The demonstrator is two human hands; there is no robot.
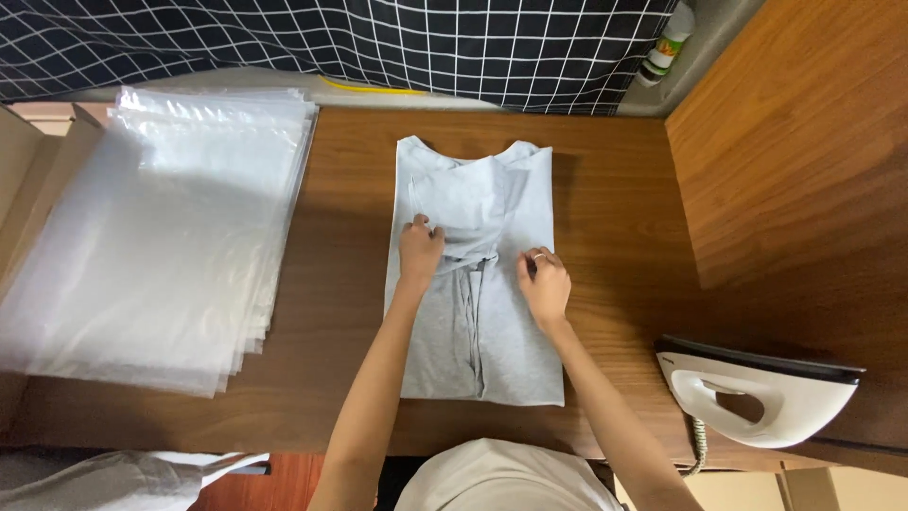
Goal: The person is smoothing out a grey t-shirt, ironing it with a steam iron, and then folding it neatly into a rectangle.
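— On the wooden surface [615, 189], mid-way, a folded light grey shirt [511, 350] is laid flat. How is it gripped?

— Its folded-in sleeve is pinched by the left hand [419, 248] and the right hand [545, 284], fingers closed on cloth.

— Handling?

— Soft, light and limp, it is judged; folds are best taken at their edges.

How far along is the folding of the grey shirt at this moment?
Done: the grey shirt lies on the wooden table with both sides folded in to a narrow strip. In hand: the left hand and right hand press on the fabric at its middle. Left: it is not folded short, and the stack of clear plastic bags lies apart from it.
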